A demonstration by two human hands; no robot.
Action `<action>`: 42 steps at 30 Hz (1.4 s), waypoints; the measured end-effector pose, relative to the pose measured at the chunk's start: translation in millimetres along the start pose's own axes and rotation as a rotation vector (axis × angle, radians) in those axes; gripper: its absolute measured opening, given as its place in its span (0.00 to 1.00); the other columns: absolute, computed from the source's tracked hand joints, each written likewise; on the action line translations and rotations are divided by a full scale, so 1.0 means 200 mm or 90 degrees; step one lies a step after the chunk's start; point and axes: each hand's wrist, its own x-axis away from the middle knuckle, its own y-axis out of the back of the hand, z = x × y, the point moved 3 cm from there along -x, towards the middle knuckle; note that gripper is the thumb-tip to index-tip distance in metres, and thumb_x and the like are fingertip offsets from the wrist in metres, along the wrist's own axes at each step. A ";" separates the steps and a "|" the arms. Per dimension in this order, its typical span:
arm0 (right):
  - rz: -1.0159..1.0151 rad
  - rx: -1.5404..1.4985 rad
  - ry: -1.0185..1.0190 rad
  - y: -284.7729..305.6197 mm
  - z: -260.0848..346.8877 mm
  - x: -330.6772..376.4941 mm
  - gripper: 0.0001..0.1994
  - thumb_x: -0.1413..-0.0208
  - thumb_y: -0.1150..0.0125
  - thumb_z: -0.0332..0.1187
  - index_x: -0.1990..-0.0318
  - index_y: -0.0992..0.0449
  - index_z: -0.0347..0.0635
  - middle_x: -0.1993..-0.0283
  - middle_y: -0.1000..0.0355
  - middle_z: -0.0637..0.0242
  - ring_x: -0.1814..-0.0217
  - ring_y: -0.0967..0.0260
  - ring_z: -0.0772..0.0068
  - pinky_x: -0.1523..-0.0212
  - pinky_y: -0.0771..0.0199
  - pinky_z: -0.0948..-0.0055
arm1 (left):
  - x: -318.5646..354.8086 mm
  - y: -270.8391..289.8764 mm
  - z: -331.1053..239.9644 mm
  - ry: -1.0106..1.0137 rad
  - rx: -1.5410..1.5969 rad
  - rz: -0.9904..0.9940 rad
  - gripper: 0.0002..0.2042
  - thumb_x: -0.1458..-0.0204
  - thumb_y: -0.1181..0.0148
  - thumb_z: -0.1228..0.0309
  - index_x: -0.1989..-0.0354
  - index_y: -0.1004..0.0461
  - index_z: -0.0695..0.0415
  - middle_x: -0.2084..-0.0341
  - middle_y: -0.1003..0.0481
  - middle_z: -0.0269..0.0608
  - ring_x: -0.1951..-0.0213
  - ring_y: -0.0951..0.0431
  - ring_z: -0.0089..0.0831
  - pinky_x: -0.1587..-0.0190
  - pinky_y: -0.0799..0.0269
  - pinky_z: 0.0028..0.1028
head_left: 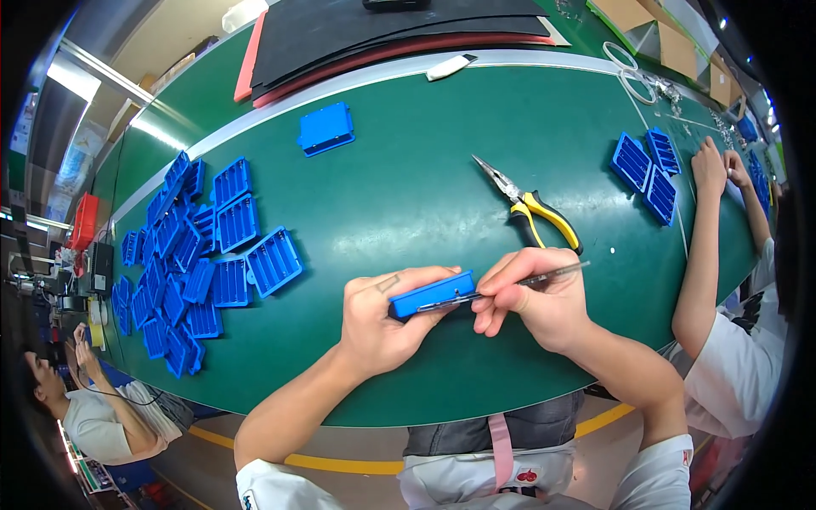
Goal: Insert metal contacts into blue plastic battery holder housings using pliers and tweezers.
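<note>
My left hand (pixel 382 319) grips a blue plastic tray part (pixel 432 294), held on edge above the green table (pixel 408 170). My right hand (pixel 534 293) pinches a thin metal tool (pixel 544 276), much like tweezers, whose tip lies against the side of the blue part. Both hands meet over the table's near edge.
A heap of several blue ribbed trays (pixel 195 263) lies at the left. One blue box (pixel 325 129) sits further back. Yellow-handled pliers (pixel 531 206) lie just beyond my right hand. A neighbour's arm (pixel 704 246) reaches blue trays (pixel 646 166) at right. Black and red sheets (pixel 382 34) lie at the back.
</note>
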 end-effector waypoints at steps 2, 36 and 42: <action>0.008 0.081 0.096 -0.03 0.03 0.00 0.02 0.44 0.39 0.18 0.65 0.24 0.27 0.68 0.23 0.50 0.69 0.21 0.62 0.69 0.17 0.72 | 0.00 0.01 0.00 0.023 0.021 -0.002 0.12 0.56 0.31 0.79 0.61 0.21 0.63 0.65 0.18 0.47 0.67 0.16 0.35 0.63 0.22 0.26; 0.056 0.840 0.176 -0.07 0.11 0.01 0.06 0.44 0.41 0.29 0.68 0.31 0.40 0.80 0.33 0.59 0.79 0.33 0.54 0.80 0.38 0.62 | 0.01 0.01 -0.01 -0.103 -0.198 -0.004 0.21 0.62 0.23 0.62 0.66 0.27 0.59 0.75 0.23 0.41 0.77 0.22 0.37 0.73 0.28 0.28; 0.059 0.834 0.229 -0.09 0.08 -0.01 0.12 0.45 0.38 0.32 0.75 0.35 0.41 0.82 0.36 0.61 0.82 0.35 0.56 0.82 0.41 0.62 | 0.01 0.01 -0.01 -0.110 -0.204 0.002 0.20 0.62 0.23 0.62 0.67 0.27 0.59 0.75 0.23 0.40 0.77 0.23 0.36 0.73 0.29 0.28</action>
